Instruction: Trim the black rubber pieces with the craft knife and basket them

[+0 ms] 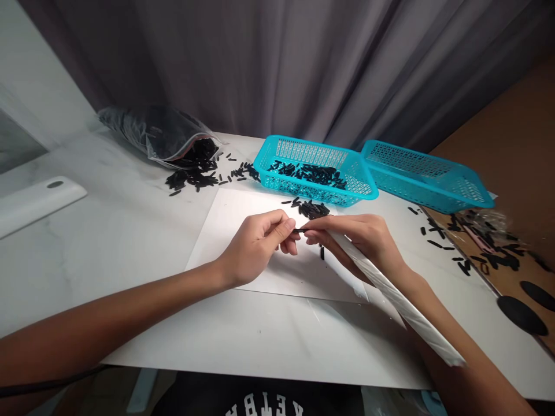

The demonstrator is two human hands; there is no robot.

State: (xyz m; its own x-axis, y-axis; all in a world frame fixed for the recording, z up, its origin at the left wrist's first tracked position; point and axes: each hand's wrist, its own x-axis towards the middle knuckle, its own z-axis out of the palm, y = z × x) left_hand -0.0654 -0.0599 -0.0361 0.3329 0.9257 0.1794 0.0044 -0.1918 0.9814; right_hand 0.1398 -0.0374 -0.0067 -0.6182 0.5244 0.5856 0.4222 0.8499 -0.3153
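My left hand [262, 242] is closed, pinching one end of a small black oblong piece [299, 230] between thumb and fingers. At the piece's other end are the closed fingertips of my right hand [362, 240]. A long white wrapped stick [399, 300] lies in that same hand, running back along the forearm. Beneath both hands is a white sheet [234, 216]. Just behind the fingers, a little pile of similar black pieces [314, 209] rests on the sheet, and one loose black piece [322, 252] shows below the right fingers.
A turquoise basket [368, 188] behind the sheet holds many black pieces; a second turquoise basket [472, 199] stands to its right. At back left, an open clear bag [147, 130] spills black pieces. More pieces lie at right near two black ovals [520, 315]. A white object [39, 202] sits far left.
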